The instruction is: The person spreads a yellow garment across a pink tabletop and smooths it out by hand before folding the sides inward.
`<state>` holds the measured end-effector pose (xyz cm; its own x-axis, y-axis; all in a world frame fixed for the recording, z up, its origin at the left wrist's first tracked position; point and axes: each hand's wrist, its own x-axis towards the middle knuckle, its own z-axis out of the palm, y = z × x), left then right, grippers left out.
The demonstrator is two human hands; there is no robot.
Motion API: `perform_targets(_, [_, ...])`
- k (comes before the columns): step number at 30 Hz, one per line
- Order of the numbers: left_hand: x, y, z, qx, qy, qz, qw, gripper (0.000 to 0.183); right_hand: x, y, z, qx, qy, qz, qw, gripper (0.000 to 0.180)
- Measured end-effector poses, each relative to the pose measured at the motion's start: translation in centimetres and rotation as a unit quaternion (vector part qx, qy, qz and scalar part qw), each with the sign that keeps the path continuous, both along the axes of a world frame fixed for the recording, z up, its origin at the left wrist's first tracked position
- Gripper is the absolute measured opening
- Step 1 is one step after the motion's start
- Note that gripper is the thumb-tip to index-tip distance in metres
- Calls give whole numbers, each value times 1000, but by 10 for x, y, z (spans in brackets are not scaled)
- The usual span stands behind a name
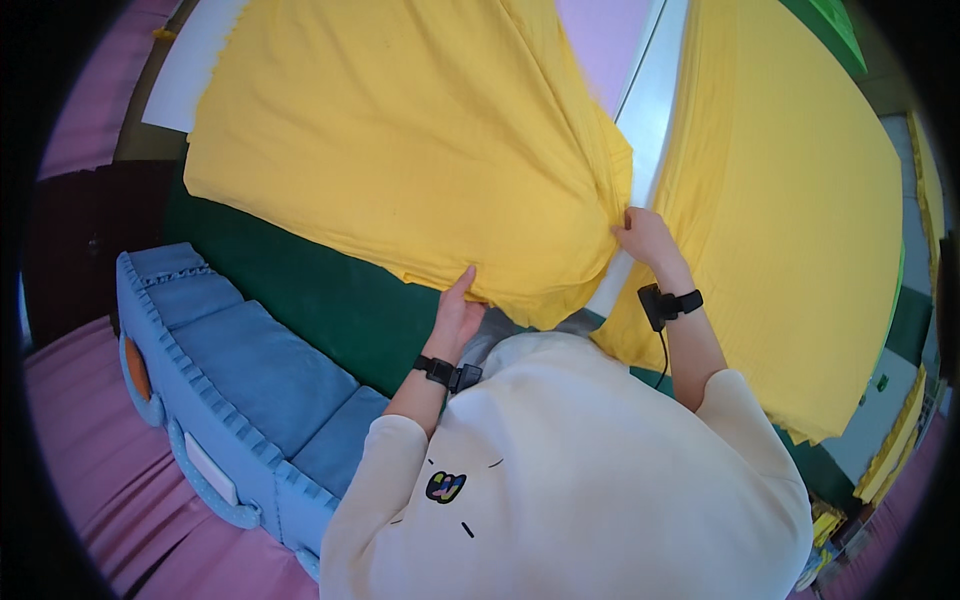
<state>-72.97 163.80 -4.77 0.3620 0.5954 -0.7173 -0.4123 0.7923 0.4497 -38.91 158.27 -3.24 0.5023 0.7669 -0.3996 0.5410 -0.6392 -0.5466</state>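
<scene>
A wide yellow cloth [390, 142] spreads over a white and pink tabletop [596, 45] and hangs past its near edge. My left hand [455, 315] grips the near hem, thumb on top and fingers underneath. Farther right, my right hand [646, 236] pinches the same cloth at its gathered right edge, where long creases run together. Beside that hand lies a second yellow cloth [795, 187], separated from the first by a strip of white surface [656, 142]. Both wrists carry black straps with small devices.
At the lower left stands a blue padded fabric piece [255, 352] with ruffled trim, against pink draped cloth [97, 420]. Green floor [300, 262] shows below the first cloth. A bright green edge [829, 30] sits at the upper right, and more yellow cloths [892, 442] lie along the right rim.
</scene>
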Motion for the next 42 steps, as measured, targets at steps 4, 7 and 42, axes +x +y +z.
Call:
perform_targets(4, [-1,-9,1,39,20,37,998,44,27,53,-2,187,134,-109,967,61])
perform_targets(7, [-21,-4,0,32,67,34,997,43,25,83,-28,187,201,-58,960,63])
perform_targets(42, [-339,243,-27,168,333,46,927,37,-80,289,-17,100,134,-107,980,31])
